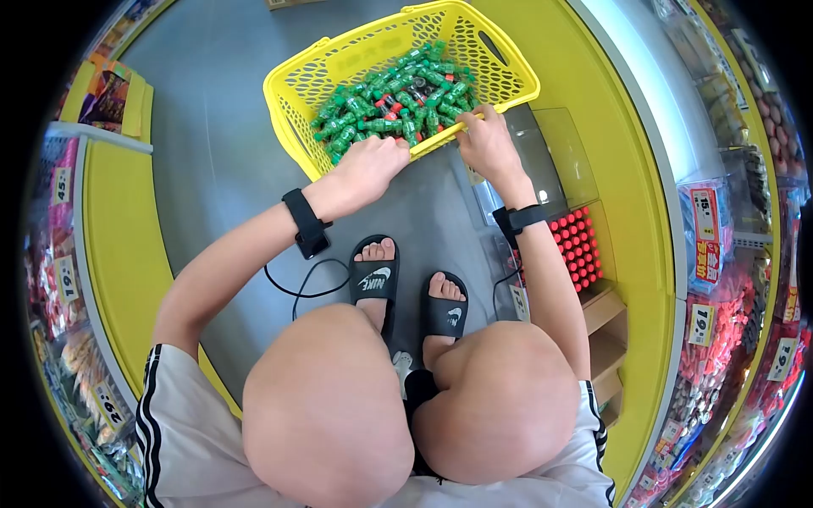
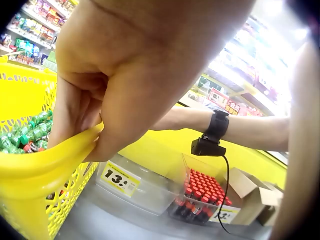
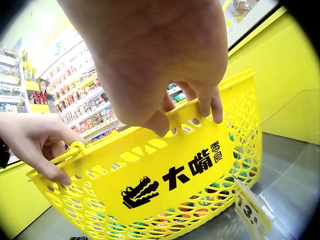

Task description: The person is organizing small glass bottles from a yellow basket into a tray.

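A yellow plastic shopping basket (image 1: 292, 72) stands in front of the person's knees, part filled with small green bottles (image 1: 385, 93) and some dark ones with red caps. The left hand (image 1: 364, 173) grips the near rim, its fingers curled over it; in the left wrist view the thumb and fingers of that hand (image 2: 110, 75) pinch the rim from both sides. Farther right along the same rim, the right hand (image 1: 491, 148) holds on too. The right wrist view shows this hand (image 3: 165, 65) hooked over the edge, above a black crocodile logo (image 3: 140, 192) on the basket's side.
To the right stand a clear plastic bin (image 2: 145, 187) with a price tag, a bin of red-capped bottles (image 1: 574, 250) and cardboard boxes (image 1: 603, 339). Shelves of packaged snacks line both sides above yellow bases (image 1: 118, 220). A black cable (image 1: 309, 292) hangs by the sandals.
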Action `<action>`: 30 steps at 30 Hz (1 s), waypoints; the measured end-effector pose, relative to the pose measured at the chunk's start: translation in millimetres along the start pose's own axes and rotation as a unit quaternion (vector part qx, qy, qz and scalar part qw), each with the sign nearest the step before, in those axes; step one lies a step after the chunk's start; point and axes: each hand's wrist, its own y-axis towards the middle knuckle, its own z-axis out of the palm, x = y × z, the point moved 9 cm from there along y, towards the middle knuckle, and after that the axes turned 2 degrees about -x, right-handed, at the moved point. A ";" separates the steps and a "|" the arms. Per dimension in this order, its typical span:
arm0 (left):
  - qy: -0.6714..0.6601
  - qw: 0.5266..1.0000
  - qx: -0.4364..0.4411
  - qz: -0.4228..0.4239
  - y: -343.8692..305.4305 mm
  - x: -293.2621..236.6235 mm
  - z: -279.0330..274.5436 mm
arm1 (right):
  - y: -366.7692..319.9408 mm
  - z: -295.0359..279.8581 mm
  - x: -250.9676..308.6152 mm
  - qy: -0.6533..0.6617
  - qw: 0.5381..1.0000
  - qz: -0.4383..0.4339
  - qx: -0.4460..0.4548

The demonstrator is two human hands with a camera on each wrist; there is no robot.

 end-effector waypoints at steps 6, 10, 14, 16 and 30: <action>-0.033 0.999 0.032 -0.002 2.4 -17.5 10.3 | 4.8 -8.4 -2.2 -0.004 1.000 -0.008 0.004; -0.138 0.986 0.092 -0.036 3.0 -38.7 25.1 | 0.8 -12.6 -8.7 0.012 0.999 -0.049 0.006; -0.162 0.980 0.114 -0.022 15.1 -61.8 42.8 | 0.4 -15.9 -18.4 0.024 0.997 -0.072 0.023; -0.185 0.977 0.110 0.000 19.1 -70.9 43.0 | 0.6 -16.0 -17.0 0.029 0.992 -0.122 0.031; -0.276 0.950 0.139 0.033 73.2 -118.6 63.0 | 30.0 -11.2 -36.9 0.007 0.975 -0.176 0.134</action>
